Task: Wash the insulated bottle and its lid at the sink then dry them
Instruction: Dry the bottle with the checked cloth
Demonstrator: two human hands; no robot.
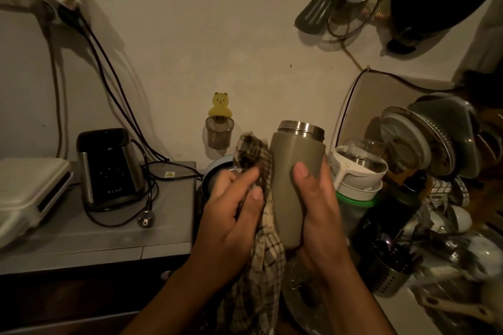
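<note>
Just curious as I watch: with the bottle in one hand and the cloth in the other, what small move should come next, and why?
Probably slide the checked cloth up the bottle toward its steel neck: the left hand presses the cloth on the side only, while the right hand grips the bottle.

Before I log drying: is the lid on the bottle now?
No: the bottle, held in the right hand with the left hand holding the checked cloth against it, shows a bare steel neck, no lid.
</note>
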